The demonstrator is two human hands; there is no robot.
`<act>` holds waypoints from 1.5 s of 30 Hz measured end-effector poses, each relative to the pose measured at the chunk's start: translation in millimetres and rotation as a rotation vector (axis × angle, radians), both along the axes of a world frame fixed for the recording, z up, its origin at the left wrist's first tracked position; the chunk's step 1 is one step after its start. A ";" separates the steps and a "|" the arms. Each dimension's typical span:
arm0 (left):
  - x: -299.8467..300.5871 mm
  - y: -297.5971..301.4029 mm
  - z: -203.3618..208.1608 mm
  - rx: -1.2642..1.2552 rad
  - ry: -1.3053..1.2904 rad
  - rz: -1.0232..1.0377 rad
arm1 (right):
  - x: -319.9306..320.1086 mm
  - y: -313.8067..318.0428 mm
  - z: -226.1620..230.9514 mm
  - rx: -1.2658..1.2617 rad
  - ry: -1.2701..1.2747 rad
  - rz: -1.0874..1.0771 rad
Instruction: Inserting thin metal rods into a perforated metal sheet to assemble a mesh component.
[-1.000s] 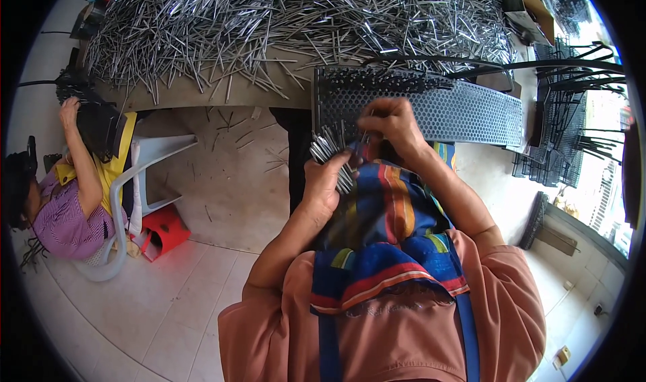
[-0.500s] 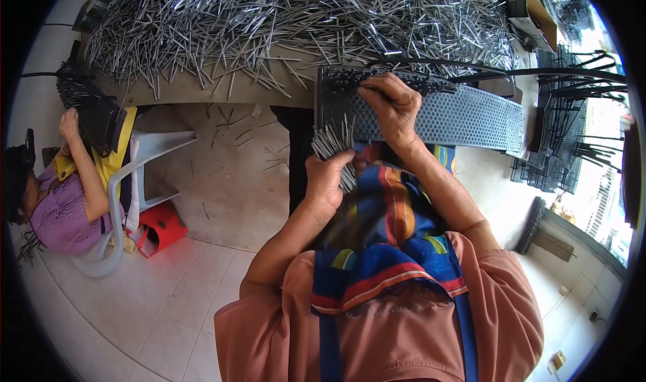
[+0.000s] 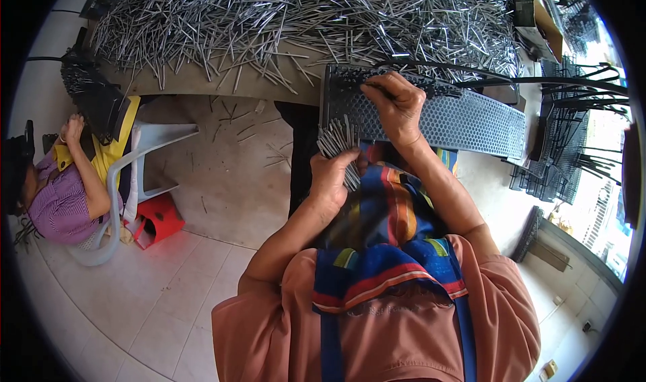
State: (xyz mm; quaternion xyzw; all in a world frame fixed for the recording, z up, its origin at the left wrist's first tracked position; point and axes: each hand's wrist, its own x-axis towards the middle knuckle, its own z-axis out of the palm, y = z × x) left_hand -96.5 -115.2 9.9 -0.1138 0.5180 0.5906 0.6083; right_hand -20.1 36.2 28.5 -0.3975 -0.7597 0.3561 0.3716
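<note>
My left hand [image 3: 328, 179] is closed round a bundle of thin grey rods [image 3: 336, 138], their ends fanning out past the thumb. Just right of it, a long dark panel [image 3: 481, 127] full of round holes reaches from the table edge toward the right. My right hand [image 3: 404, 113] is over the panel's left part, fingertips pinched together near its far edge. Whatever is between those fingertips is too small to make out. Short dark pieces [image 3: 431, 84] stick up along that far edge, partly behind the right hand. A striped, colourful cloth [image 3: 397, 210] covers my lap below.
Loose grey rods [image 3: 282, 18] lie heaped over the table [image 3: 202, 82]. A black bar [image 3: 565, 80] crosses at right, near black wire racks [image 3: 568, 140]. At left a co-worker in purple [image 3: 64, 210] sits by a grey plastic chair [image 3: 111, 187] and a red container [image 3: 161, 219].
The whole view has shifted slightly. Both of my hands keep nearly the same place and grip, the right still pinched above the panel.
</note>
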 end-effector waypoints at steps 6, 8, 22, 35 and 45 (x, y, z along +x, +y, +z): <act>-1.4 0.4 2.0 0.008 -0.075 0.005 | -2.4 -2.8 -5.9 0.038 -0.080 0.010; -1.8 1.5 4.5 0.012 -0.090 0.023 | -4.3 -4.4 -6.9 0.051 -0.121 0.005; -2.9 1.3 2.9 0.087 -0.151 0.023 | 15.4 -5.9 0.8 -0.274 -0.258 0.163; 5.3 -6.1 -3.8 -0.069 -0.094 -0.097 | 28.9 -4.8 4.8 -0.262 0.299 -0.164; 3.5 2.1 -1.3 -0.029 -0.084 -0.044 | 13.8 5.4 -3.2 0.111 0.021 -0.023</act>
